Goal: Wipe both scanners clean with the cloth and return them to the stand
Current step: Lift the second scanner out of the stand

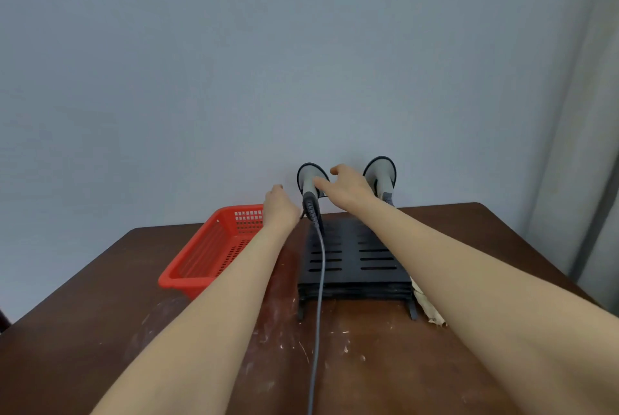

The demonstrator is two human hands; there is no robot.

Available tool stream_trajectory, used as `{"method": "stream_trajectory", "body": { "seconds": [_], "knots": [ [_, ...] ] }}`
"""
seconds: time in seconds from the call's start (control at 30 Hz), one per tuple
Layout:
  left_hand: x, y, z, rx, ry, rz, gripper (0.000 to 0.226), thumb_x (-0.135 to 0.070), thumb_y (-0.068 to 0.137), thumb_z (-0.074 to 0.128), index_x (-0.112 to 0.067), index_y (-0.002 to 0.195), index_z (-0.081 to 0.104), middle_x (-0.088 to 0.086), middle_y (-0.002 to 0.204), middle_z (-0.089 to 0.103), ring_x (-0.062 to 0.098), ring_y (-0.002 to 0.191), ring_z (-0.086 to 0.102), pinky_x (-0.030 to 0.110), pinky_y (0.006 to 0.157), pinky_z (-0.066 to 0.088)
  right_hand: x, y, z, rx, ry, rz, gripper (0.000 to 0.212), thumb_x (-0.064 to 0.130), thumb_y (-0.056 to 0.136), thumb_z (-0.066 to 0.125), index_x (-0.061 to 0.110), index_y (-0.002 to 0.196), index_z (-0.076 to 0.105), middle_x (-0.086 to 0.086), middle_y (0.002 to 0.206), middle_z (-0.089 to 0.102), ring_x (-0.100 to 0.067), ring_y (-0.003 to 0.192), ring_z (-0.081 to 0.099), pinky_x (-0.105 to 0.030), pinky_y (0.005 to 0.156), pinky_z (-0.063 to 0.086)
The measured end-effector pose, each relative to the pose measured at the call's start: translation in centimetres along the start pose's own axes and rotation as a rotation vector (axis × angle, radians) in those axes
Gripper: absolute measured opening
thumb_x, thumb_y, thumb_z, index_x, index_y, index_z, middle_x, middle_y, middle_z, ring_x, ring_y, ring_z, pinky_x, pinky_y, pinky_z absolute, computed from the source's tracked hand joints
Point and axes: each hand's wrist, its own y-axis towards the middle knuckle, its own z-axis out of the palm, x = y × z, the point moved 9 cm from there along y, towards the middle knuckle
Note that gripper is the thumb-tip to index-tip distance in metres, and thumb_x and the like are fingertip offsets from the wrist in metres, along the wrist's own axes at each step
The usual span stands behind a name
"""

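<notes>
Two grey scanners with black rims stand upright at the far end of a black slotted stand (pixel 355 260). The left scanner (pixel 310 182) has a grey cable (pixel 321 280) that runs down over the stand toward me. The right scanner (pixel 382 173) is partly hidden by my right wrist. My right hand (pixel 345 188) reaches between them, its fingers loosely spread and its fingertips touching the left scanner's head. My left hand (pixel 279 205) hovers just left of that scanner's handle, and its fingers are hidden behind the back of the hand. A pale cloth (pixel 427 306) lies at the stand's right side, mostly under my right forearm.
A red perforated plastic basket (pixel 204 257) sits left of the stand, partly covered by my left forearm. The brown wooden table (pixel 100 331) shows white scuff marks near me. A grey wall stands close behind the scanners, and a curtain (pixel 589 146) hangs at the right.
</notes>
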Motion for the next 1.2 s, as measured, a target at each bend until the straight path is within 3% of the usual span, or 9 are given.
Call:
{"method": "stream_trajectory", "body": {
  "seconds": [0.17,0.27,0.37,0.6,0.73,0.9,0.97,1.07,1.2],
  "knots": [
    [1.7,0.6,3.9,0.157,0.016,-0.004,0.06,-0.009,0.088,0.062,0.006,0.138,0.032,0.022,0.14,0.045,0.033,0.129,0.045,0.033,0.095,0.039,-1.0,2.0,3.4,0.098,0.116,0.145,0.067,0.055,0.084,0.051,0.004,0.127,0.04,-0.01,0.105,0.054,-0.026,0.09,0.053,-0.034,0.071,0.044],
    [2.5,1.4,6.4,0.211,-0.057,0.003,0.06,-0.015,0.08,0.073,0.001,0.129,0.041,0.013,0.127,0.055,0.029,0.117,0.054,0.028,0.08,0.041,-1.3,3.3,4.7,0.101,0.148,0.175,0.078,0.062,0.071,0.055,0.004,0.122,0.045,-0.01,0.094,0.051,-0.025,0.08,0.051,-0.034,0.066,0.044],
    [2.6,2.2,8.1,0.209,-0.148,0.023,0.046,-0.011,0.077,0.074,-0.004,0.117,0.051,0.003,0.107,0.062,0.019,0.094,0.06,0.023,0.068,0.044,-1.6,3.8,5.3,0.128,0.164,0.182,0.067,0.048,0.064,0.062,0.005,0.115,0.049,-0.013,0.092,0.058,-0.028,0.074,0.059,-0.03,0.053,0.048],
    [3.2,2.9,9.4,0.065,-0.149,0.04,0.033,-0.017,0.079,0.07,-0.006,0.107,0.058,0.008,0.098,0.067,0.027,0.092,0.065,0.038,0.08,0.054,-2.8,4.2,5.3,0.134,0.216,0.213,0.068,0.038,0.064,0.057,0.004,0.121,0.044,-0.017,0.103,0.063,-0.028,0.078,0.063,-0.028,0.051,0.048],
    [3.2,2.6,9.1,0.011,-0.061,0.05,0.027,-0.03,0.082,0.066,-0.007,0.094,0.058,0.01,0.087,0.067,0.029,0.083,0.066,0.039,0.07,0.055,-2.9,4.2,5.5,0.135,0.214,0.221,0.078,0.044,0.055,0.053,0.005,0.122,0.043,-0.015,0.094,0.061,-0.027,0.07,0.054,-0.031,0.054,0.042],
    [3.3,1.8,8.7,-0.002,-0.027,0.07,0.029,-0.011,0.093,0.054,-0.001,0.119,0.053,0.017,0.113,0.062,0.034,0.107,0.059,0.037,0.088,0.048,-2.7,4.2,6.5,0.148,0.244,0.226,0.076,0.046,0.061,0.059,0.005,0.123,0.043,-0.012,0.092,0.055,-0.026,0.074,0.051,-0.028,0.048,0.035],
    [3.2,1.6,8.5,-0.005,0.019,0.061,0.027,-0.012,0.095,0.05,0.0,0.119,0.052,0.017,0.113,0.061,0.033,0.106,0.059,0.034,0.081,0.045,-2.9,4.2,6.8,0.143,0.257,0.228,0.075,0.047,0.064,0.061,0.006,0.124,0.042,-0.012,0.097,0.057,-0.026,0.08,0.055,-0.029,0.051,0.04],
    [3.2,2.0,9.0,0.009,0.053,0.07,0.028,-0.032,0.092,0.057,-0.005,0.097,0.056,0.01,0.087,0.064,0.031,0.086,0.064,0.031,0.065,0.043,-3.3,4.3,6.5,0.097,0.277,0.224,0.072,0.043,0.069,0.061,0.008,0.129,0.04,-0.013,0.111,0.059,-0.028,0.096,0.06,-0.037,0.07,0.053],
    [3.0,2.3,9.2,0.001,0.07,0.092,0.02,-0.026,0.088,0.061,-0.008,0.095,0.057,0.011,0.088,0.067,0.03,0.083,0.065,0.036,0.067,0.052,-3.4,3.8,5.4,0.026,0.285,0.216,0.075,0.039,0.072,0.062,0.015,0.137,0.034,-0.008,0.121,0.056,-0.026,0.107,0.056,-0.044,0.089,0.052]
  ]
}}
